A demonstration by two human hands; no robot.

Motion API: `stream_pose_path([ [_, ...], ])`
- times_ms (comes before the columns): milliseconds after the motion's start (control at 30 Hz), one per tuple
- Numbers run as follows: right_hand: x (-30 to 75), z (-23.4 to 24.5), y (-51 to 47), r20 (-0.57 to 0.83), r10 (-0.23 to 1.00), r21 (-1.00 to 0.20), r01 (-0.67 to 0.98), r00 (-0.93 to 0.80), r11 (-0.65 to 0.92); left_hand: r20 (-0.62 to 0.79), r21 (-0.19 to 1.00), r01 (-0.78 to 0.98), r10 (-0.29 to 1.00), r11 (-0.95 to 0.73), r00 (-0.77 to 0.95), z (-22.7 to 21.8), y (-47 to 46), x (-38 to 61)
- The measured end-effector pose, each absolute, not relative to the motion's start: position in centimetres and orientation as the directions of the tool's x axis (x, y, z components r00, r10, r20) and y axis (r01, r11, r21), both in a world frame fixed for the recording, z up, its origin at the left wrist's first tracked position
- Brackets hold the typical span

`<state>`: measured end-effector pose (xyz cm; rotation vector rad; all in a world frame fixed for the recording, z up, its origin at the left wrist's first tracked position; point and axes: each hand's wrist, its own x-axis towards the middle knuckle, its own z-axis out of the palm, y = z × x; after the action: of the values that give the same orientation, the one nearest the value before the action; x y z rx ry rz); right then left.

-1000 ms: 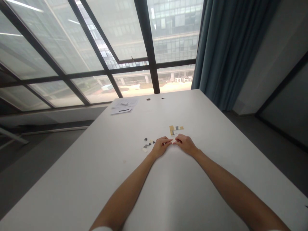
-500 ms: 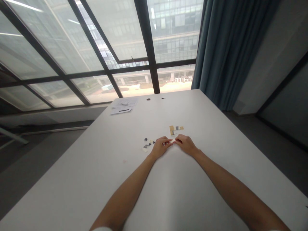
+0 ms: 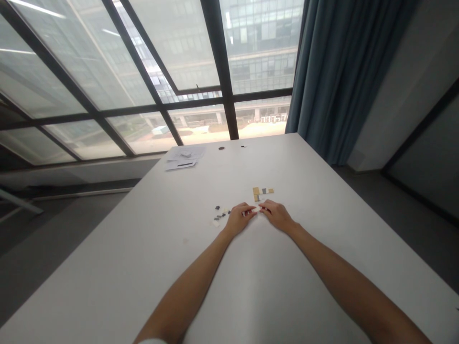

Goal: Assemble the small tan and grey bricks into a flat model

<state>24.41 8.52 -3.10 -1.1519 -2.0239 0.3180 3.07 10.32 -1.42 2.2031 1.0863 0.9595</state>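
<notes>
My left hand and my right hand meet over the white table, fingertips nearly together. Between them is a small white piece, pinched by both hands; its exact kind is too small to make out. Just beyond lie flat tan pieces set edge to edge with a grey piece and whitish ones, forming a partial block. To the left of my left hand several small black and grey pieces lie scattered, with a few pale ones among them.
Sheets of paper lie at the table's far left corner. Two dark round spots, one a disc, are near the far edge. Large windows stand behind the table, and a blue curtain hangs at the right.
Both hands stay almost in place. The fingers of my right hand have shifted slightly around the small white piece.
</notes>
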Motion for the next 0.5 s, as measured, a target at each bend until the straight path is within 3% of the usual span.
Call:
stream_pose_path([
  [500,24.24,-2.43,8.07,0.505,0.816,-0.547,0.627,-0.282,0.555,0.376,0.686,0.465,0.820,-0.560,0.432,-1.96,10.74,3.04],
])
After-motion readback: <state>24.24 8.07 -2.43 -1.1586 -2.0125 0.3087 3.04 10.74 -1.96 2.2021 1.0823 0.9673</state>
